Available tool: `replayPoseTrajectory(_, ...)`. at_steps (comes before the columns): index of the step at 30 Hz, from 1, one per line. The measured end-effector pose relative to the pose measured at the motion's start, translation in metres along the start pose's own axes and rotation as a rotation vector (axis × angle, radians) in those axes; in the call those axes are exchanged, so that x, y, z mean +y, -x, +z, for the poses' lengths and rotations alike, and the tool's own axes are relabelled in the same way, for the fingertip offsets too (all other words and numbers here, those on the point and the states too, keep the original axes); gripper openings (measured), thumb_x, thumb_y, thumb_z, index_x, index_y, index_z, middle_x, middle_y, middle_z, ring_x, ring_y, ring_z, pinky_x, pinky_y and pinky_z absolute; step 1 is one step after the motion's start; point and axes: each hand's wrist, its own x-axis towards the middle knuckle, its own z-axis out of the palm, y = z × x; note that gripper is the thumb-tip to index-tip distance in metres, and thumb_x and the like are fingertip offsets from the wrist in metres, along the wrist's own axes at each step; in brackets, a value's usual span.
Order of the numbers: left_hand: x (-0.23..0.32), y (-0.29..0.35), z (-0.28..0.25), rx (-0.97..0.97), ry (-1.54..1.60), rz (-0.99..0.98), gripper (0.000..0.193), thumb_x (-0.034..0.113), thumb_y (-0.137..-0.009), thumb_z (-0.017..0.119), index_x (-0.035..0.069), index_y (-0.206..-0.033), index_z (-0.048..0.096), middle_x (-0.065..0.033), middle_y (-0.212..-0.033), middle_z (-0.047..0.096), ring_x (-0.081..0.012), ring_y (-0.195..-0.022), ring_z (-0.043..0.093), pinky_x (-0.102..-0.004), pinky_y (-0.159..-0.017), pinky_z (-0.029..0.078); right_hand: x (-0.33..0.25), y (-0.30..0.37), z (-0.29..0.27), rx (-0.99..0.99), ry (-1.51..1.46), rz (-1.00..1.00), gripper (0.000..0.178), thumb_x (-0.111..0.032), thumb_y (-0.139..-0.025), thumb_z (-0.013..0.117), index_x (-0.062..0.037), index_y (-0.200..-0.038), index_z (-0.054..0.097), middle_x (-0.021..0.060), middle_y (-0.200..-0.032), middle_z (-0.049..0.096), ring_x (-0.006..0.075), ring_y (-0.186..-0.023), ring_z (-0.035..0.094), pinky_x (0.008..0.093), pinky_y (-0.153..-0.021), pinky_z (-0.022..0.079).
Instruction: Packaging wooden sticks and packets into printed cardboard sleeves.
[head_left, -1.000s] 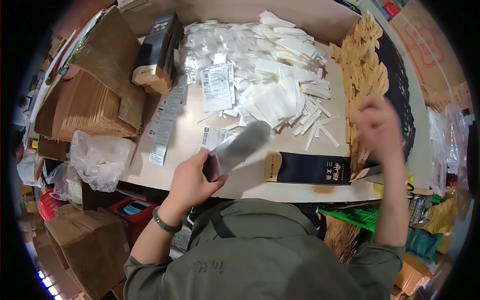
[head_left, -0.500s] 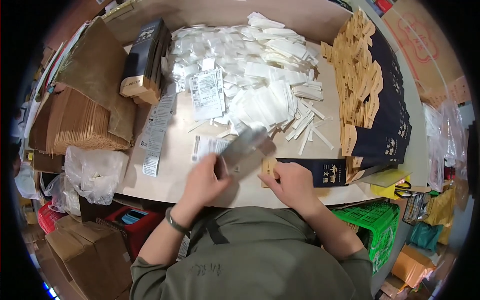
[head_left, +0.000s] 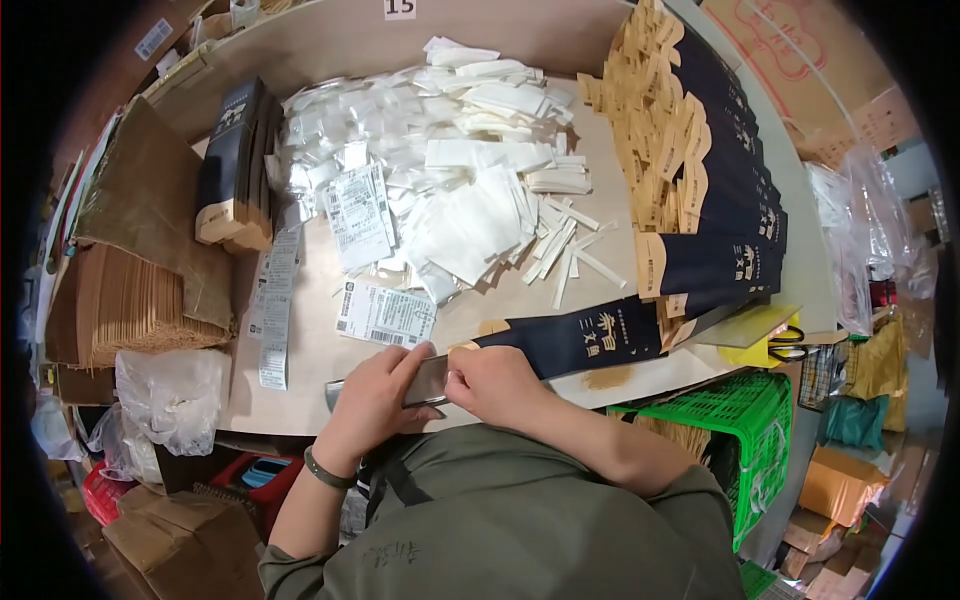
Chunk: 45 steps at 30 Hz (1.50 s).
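Observation:
Low over the near edge of the table, my left hand (head_left: 385,395) is wrapped round a long, flat, shiny grey piece (head_left: 428,380), which looks like metal. One end of it sticks out beyond my left fingers; its exact kind is hard to tell. My right hand (head_left: 500,380) is closed, its curled fingers at the right end of the same piece, hiding that end. Just beyond my right hand lies a flat navy sleeve (head_left: 570,338) with a tan end, slightly tilted and partly under the stack at right.
White packets (head_left: 480,225) and slim strips cover the middle. Printed labels (head_left: 385,314) lie nearer. Navy-and-tan sleeves (head_left: 720,200) are fanned at right, with more stacked (head_left: 235,160) at left beside a cardboard box (head_left: 150,180). Scissors (head_left: 787,345) and a green basket (head_left: 750,440) are at right.
The grey piece has come down from a raised, blurred position to lie low and nearly level. My right hand has left the sleeve's tan end for the piece. The view has shifted.

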Motion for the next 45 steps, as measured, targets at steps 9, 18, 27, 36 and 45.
replayPoseTrajectory(9, -0.019, -0.022, -0.023, 0.272, -0.101, 0.005, 0.059, 0.022, -0.074, 0.081, 0.002, -0.124, 0.058, -0.0191, -0.122, 0.059, -0.0394, -0.110, 0.057, -0.0431, -0.093, 0.049, 0.106, -0.046, -0.087, 0.404, 0.479, -0.194, 0.013, -0.008, -0.081, 0.067, -0.0060, -0.094, 0.068, 0.0109, -0.100, 0.064, 0.0327, -0.102, 0.059, 0.0431, -0.089, 0.045)
replayPoseTrajectory(18, -0.099, -0.051, -0.088, 0.572, -0.202, -0.297, 0.022, 0.008, -0.087, 0.064, 0.003, -0.108, 0.066, -0.0163, -0.106, 0.066, -0.0359, -0.097, 0.063, -0.0403, -0.083, 0.051, 0.087, -0.028, -0.095, 0.339, 0.405, 0.005, 0.012, -0.006, -0.083, 0.066, -0.0040, -0.094, 0.063, 0.0181, -0.087, 0.062, 0.0385, -0.086, 0.060, 0.0472, -0.075, 0.048)
replayPoseTrajectory(27, -0.144, -0.164, -0.115, 0.643, -0.387, -0.289, 0.009, 0.006, -0.077, 0.064, 0.009, -0.083, 0.069, -0.0134, -0.095, 0.064, -0.0353, -0.096, 0.062, -0.0448, -0.083, 0.050, 0.092, -0.020, -0.099, 0.236, 0.460, 0.111, 0.010, -0.009, -0.080, 0.068, -0.0025, -0.088, 0.067, 0.0161, -0.083, 0.064, 0.0380, -0.085, 0.061, 0.0465, -0.077, 0.049)
replayPoseTrajectory(36, -0.128, -0.143, -0.122, 0.846, -0.479, -0.159, 0.012, 0.006, -0.087, 0.054, 0.006, -0.095, 0.062, -0.0148, -0.094, 0.063, -0.0358, -0.088, 0.063, -0.0473, -0.074, 0.049, 0.043, -0.069, -0.074, 0.425, -0.131, 0.144, 0.017, -0.013, -0.085, 0.068, 0.0025, -0.092, 0.069, 0.0155, -0.081, 0.068, 0.0312, -0.075, 0.066, 0.0358, -0.071, 0.052)
replayPoseTrajectory(45, -0.009, 0.014, 0.017, 0.284, -0.096, -0.104, 0.012, 0.014, -0.081, 0.071, 0.010, -0.091, 0.066, -0.0083, -0.091, 0.063, -0.0304, -0.090, 0.063, -0.0404, -0.074, 0.051, 0.052, -0.108, -0.061, 0.194, 0.251, 0.181, 0.020, -0.022, -0.081, 0.061, -0.0033, -0.087, 0.065, 0.0196, -0.086, 0.066, 0.0389, -0.079, 0.064, 0.0457, -0.070, 0.051)
